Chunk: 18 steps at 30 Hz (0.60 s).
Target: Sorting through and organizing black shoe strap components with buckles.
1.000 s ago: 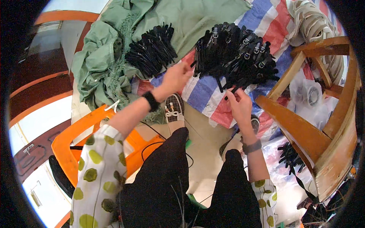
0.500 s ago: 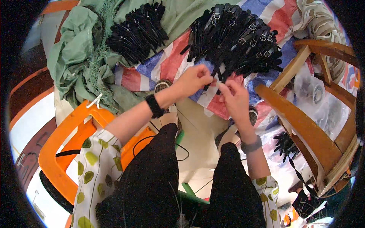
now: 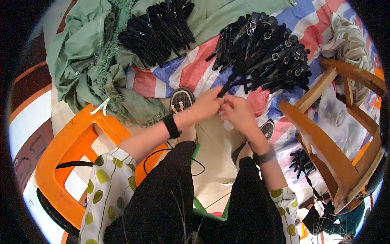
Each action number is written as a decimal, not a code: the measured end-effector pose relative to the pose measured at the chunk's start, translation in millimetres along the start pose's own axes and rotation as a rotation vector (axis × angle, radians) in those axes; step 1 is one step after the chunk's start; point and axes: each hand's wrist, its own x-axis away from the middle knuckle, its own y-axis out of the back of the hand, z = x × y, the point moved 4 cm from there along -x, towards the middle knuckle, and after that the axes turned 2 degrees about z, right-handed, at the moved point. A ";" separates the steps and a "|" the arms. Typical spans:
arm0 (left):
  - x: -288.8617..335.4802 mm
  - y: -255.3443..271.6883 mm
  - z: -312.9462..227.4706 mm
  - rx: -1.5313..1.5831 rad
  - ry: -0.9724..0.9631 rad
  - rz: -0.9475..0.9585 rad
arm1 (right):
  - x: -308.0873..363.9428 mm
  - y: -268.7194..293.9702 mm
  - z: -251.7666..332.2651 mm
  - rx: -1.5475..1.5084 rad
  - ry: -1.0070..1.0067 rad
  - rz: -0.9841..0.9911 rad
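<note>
My left hand (image 3: 206, 105) is closed at its fingertips on a black strap (image 3: 229, 86), which runs up toward a big fanned pile. My right hand (image 3: 239, 114) meets it, fingers pinched together close to the strap's lower end. Whatever sits between the right fingertips is too small and covered to make out. Just beyond my hands lies that pile of black buckle straps (image 3: 270, 55), with silver buckles showing. Farther left, a second bundle of black straps (image 3: 157, 34) rests on green cloth.
A striped red, white and blue sheet (image 3: 195, 61) spreads under the straps. Crumpled green cloth (image 3: 81, 61) lies at left, above an orange plastic stool (image 3: 55, 162). An overturned wooden frame (image 3: 321, 140) stands at right, beside clear plastic bags (image 3: 339, 122) and a small black bundle (image 3: 301, 162).
My hands have come together, the right moving left toward the left fingertips. A black strap now shows plainly at the left fingers. The whole view has shifted slightly.
</note>
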 end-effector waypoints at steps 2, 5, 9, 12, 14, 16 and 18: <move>15.8 11.5 -2.3 0.004 -0.156 -0.199 | -3.6 18.6 6.7 0.056 -0.004 -0.140; 18.3 39.2 -37.8 -0.259 -0.252 -0.520 | -6.4 49.5 1.9 0.290 -0.031 -0.407; -18.9 55.9 -56.6 -0.375 -0.264 -0.672 | -21.0 51.5 -10.9 0.655 -0.047 -0.493; -49.3 56.3 -67.3 -0.394 -0.190 -0.721 | -28.5 53.3 -23.0 0.325 -0.045 -0.404; -60.1 54.2 -71.6 -0.484 -0.240 -0.684 | -24.7 43.3 -18.6 -0.237 -0.161 -0.178; -74.5 48.5 -72.1 -0.578 -0.239 -0.569 | -11.2 36.5 -6.3 -0.566 -0.208 -0.010; -78.4 47.0 -75.7 -0.680 -0.157 -0.586 | 1.1 28.8 0.9 -0.693 -0.183 0.106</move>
